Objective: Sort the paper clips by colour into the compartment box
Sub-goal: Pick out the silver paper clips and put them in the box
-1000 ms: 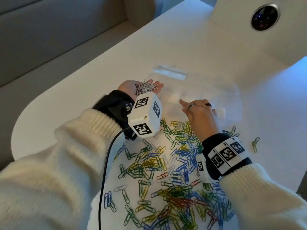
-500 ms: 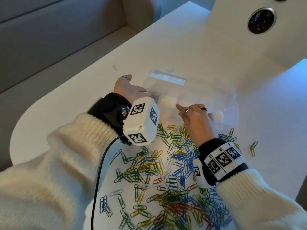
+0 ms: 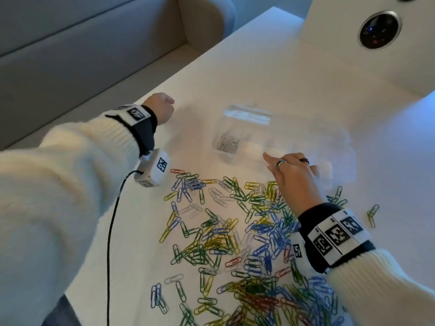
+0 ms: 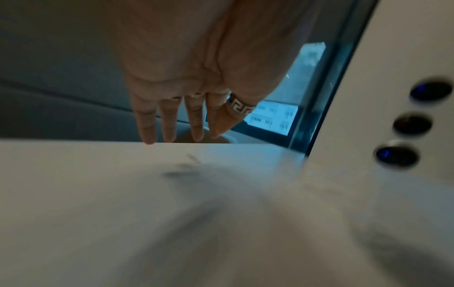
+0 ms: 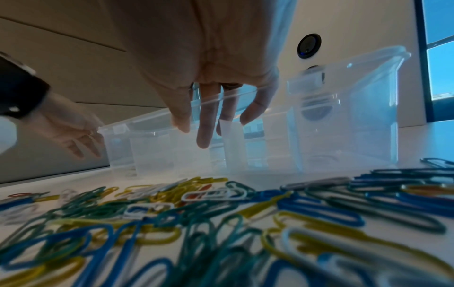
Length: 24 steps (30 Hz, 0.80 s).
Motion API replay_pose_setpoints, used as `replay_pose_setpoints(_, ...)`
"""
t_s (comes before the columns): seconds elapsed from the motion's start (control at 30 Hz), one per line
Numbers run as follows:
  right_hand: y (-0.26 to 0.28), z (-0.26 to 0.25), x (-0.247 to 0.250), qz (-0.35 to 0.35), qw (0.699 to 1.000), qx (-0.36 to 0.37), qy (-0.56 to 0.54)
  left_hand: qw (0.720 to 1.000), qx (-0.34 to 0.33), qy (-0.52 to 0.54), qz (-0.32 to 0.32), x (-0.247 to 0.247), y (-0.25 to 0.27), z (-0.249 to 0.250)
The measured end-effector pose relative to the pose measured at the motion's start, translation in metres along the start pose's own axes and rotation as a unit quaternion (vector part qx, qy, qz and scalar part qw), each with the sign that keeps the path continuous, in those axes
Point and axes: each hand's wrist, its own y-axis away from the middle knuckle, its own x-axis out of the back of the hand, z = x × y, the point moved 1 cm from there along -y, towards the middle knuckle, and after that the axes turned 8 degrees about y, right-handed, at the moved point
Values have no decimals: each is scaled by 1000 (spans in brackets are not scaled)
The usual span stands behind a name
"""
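Note:
A clear compartment box (image 3: 341, 140) stands open on the white table, with a heap of white clips (image 3: 227, 143) in its leftmost compartment. A loose pile of blue, green, yellow, red and white paper clips (image 3: 235, 243) covers the table in front of it. My left hand (image 3: 161, 109) hovers left of the box; in the left wrist view its fingers (image 4: 169, 124) hang straight and hold nothing. My right hand (image 3: 292, 175) rests at the box's front wall (image 5: 343, 126), its fingers (image 5: 203, 132) relaxed and empty, just beyond the pile (image 5: 221, 213).
A white housing with a round dark lens (image 3: 379, 29) rises at the back right. A grey sofa (image 3: 70, 55) lies beyond the table's left edge. Two stray green clips (image 3: 373, 215) lie at the right. A black cable (image 3: 110, 231) runs down from my left wrist.
My left hand, which held a palmful of white clips, tipped them into the box's left compartment and moved away to the left. My right hand stayed put.

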Motion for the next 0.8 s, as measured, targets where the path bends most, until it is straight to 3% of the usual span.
replay_pose_setpoints(0.1,0,2,-2,3,1000,-3,-2,977,-32,-211,5,0,-26,-7)
replay_pose_setpoints(0.3,-3,5,-6,43,999,16,-4,918,-114,-375,-64,-1,-53,-15)
replay_pose_setpoints(0.43,-2,8,-8,69,997,28,15,887,-140,-435,-68,-2,-60,-18)
replay_pose_setpoints(0.63,-2,7,-9,83,995,27,39,866,-168,-468,-53,-6,-60,-17)
replay_pose_setpoints(0.8,-2,4,-6,51,998,13,30,885,-136,-443,-54,-9,-54,-21)
